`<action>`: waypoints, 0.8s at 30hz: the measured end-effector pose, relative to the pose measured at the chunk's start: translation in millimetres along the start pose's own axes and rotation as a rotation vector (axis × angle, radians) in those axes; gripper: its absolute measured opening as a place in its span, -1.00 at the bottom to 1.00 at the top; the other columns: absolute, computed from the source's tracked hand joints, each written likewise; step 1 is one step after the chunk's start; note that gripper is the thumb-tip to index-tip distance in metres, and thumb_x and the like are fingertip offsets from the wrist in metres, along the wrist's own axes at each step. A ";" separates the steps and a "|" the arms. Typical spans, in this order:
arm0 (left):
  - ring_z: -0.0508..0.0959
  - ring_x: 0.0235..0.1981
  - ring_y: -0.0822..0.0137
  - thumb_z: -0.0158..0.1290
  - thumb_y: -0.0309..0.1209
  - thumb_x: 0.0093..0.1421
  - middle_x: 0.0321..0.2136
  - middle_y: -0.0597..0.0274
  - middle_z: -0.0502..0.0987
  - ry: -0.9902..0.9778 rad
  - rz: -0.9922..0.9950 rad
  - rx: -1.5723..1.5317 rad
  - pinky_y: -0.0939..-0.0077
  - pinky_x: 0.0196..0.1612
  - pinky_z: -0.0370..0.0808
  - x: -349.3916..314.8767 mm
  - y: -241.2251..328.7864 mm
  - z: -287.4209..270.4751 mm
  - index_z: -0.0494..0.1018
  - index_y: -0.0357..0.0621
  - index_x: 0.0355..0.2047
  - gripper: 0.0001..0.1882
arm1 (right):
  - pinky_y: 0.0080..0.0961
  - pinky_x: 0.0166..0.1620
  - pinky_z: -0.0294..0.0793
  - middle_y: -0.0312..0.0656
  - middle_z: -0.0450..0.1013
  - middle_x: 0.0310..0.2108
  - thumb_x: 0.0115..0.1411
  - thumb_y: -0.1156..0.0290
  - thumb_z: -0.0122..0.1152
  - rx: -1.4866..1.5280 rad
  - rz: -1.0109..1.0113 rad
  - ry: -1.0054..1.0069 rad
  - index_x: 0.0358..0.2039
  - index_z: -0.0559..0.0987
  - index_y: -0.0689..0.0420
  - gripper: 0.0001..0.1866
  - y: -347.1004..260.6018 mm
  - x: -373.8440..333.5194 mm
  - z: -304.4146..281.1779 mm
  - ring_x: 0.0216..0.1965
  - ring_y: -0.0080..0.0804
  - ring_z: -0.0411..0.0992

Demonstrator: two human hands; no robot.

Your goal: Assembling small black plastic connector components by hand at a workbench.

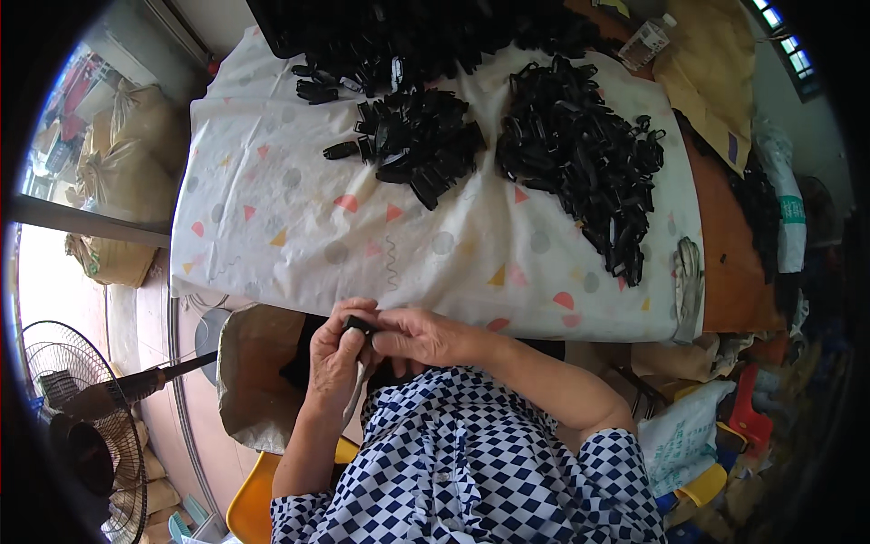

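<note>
Black part (360, 324): pinched in left hand (335, 352), at the counter's (308, 218) near edge; right hand (417, 335) curls beside it, grip unclear. Probably light, stiff, slightly slippery; best held by its sides.

Bluish light fills a window (790, 44) in the grey wall (790, 116). A patterned cloth (272, 213) covers most of the brown table (736, 276); at left, pinkish floor (192, 385) shows between a fan (89, 444) and a yellow chair (249, 508).
</note>
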State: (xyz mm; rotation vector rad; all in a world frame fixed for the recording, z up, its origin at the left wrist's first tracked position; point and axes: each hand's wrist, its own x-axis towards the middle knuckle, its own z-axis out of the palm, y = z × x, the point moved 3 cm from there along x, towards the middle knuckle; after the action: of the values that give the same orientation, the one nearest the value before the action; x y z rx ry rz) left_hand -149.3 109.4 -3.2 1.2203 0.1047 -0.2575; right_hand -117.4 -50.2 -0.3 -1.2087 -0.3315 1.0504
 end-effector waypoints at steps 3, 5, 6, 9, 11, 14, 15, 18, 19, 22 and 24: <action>0.46 -0.18 0.40 0.06 -0.48 0.14 -0.23 0.23 0.47 0.169 -0.012 0.537 0.51 -0.15 0.42 -20.5 24.9 -38.8 0.50 -0.27 -0.33 -0.88 | -0.34 -0.27 0.52 0.00 0.50 -0.35 0.11 0.00 0.27 -0.726 -0.195 0.437 -0.05 0.41 0.25 -0.40 -22.3 -33.2 -42.2 -0.38 -0.25 0.52; 0.50 -0.21 0.14 0.19 -0.50 -0.05 -0.21 0.09 0.48 0.172 0.082 1.180 0.33 -0.13 0.44 -38.5 30.6 -69.3 0.49 -0.23 -0.30 -0.75 | -0.41 -0.26 0.53 -0.09 0.45 -0.19 0.08 0.29 0.31 -1.138 -0.210 0.728 -0.11 0.44 0.22 -0.58 -49.0 -57.6 -79.0 -0.31 -0.27 0.50; 0.50 -0.21 0.14 0.19 -0.50 -0.05 -0.21 0.09 0.48 0.174 0.088 1.188 0.33 -0.13 0.44 -36.6 35.4 -65.6 0.49 -0.23 -0.30 -0.75 | -0.37 -0.21 0.51 -0.13 0.42 -0.18 0.08 0.33 0.29 -1.360 -0.214 0.871 -0.13 0.45 0.20 -0.63 -59.6 -71.8 -98.2 -0.26 -0.23 0.48; 0.45 -0.14 0.07 0.18 -0.44 -0.01 -0.25 0.13 0.49 0.175 0.343 1.427 0.20 -0.02 0.35 -12.5 53.4 -34.9 0.47 -0.13 -0.20 -0.68 | -0.31 -0.17 0.43 -0.17 0.35 -0.24 0.08 0.43 0.23 -1.695 -0.111 1.069 -0.23 0.47 0.17 -0.76 -73.9 -95.3 -145.7 -0.18 -0.18 0.37; 0.48 -0.18 0.09 0.15 -0.41 0.03 -0.26 0.13 0.50 0.104 0.455 1.463 0.24 -0.10 0.38 19.7 57.8 -1.6 0.47 -0.12 -0.22 -0.73 | -0.32 -0.18 0.41 -0.18 0.34 -0.27 0.07 0.45 0.22 -1.804 -0.088 1.055 -0.29 0.47 0.17 -0.81 -71.0 -101.5 -167.7 -0.20 -0.20 0.36; 0.55 -0.31 0.08 0.13 -0.32 0.11 -0.35 0.12 0.54 0.062 0.349 1.284 0.27 -0.24 0.43 79.9 46.2 39.1 0.48 -0.15 -0.22 -0.75 | -0.34 -0.20 0.35 -0.20 0.32 -0.34 0.05 0.49 0.20 -1.983 -0.084 1.055 -0.46 0.45 0.14 -0.91 -66.6 -97.8 -179.9 -0.25 -0.26 0.32; 0.56 -0.35 0.07 0.13 -0.29 0.13 -0.39 0.11 0.56 0.079 0.273 1.222 0.27 -0.29 0.43 99.9 44.1 52.8 0.48 -0.16 -0.22 -0.74 | -0.35 -0.20 0.35 -0.21 0.32 -0.36 0.04 0.50 0.19 -1.981 -0.083 1.031 -0.48 0.45 0.14 -0.92 -67.1 -96.1 -179.2 -0.25 -0.27 0.32; 0.57 -0.37 0.04 0.15 -0.18 0.13 -0.40 0.10 0.57 0.096 0.234 1.325 0.22 -0.30 0.43 150.2 28.3 67.3 0.45 -0.18 -0.26 -0.67 | -0.38 -0.21 0.35 -0.22 0.31 -0.39 0.04 0.52 0.17 -1.967 -0.160 1.012 -0.51 0.44 0.12 -0.93 -66.4 -99.3 -176.1 -0.27 -0.29 0.31; 0.57 -0.36 0.03 0.16 -0.16 0.11 -0.40 0.10 0.57 0.113 0.213 1.400 0.20 -0.30 0.42 158.2 26.8 74.3 0.43 -0.19 -0.29 -0.65 | -0.39 -0.21 0.34 -0.23 0.31 -0.40 0.03 0.52 0.17 -1.990 -0.213 0.986 -0.52 0.44 0.12 -0.92 -65.5 -100.3 -173.2 -0.29 -0.30 0.31; 0.56 -0.34 0.00 0.17 -0.15 0.09 -0.42 0.09 0.55 0.124 0.229 1.512 0.15 -0.28 0.41 168.4 18.0 81.2 0.36 -0.20 -0.35 -0.63 | -0.40 -0.19 0.35 -0.24 0.33 -0.42 0.03 0.52 0.21 -1.985 -0.255 0.955 -0.49 0.42 0.13 -0.88 -57.2 -104.1 -168.6 -0.31 -0.30 0.34; 0.54 -0.34 -0.03 0.15 -0.20 0.10 -0.44 0.05 0.54 0.087 0.298 1.440 0.12 -0.28 0.41 169.5 13.8 82.5 0.34 -0.19 -0.36 -0.67 | -0.39 -0.24 0.40 -0.21 0.37 -0.42 0.05 0.51 0.24 -1.643 -0.500 0.969 -0.43 0.40 0.16 -0.84 -54.7 -111.7 -162.7 -0.35 -0.28 0.39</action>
State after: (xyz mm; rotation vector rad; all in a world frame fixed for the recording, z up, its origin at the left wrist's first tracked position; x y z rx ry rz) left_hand 13.2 12.8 0.9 2.6462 -0.2413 0.0317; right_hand -33.7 -236.0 20.5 -2.6638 -0.6876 -0.5979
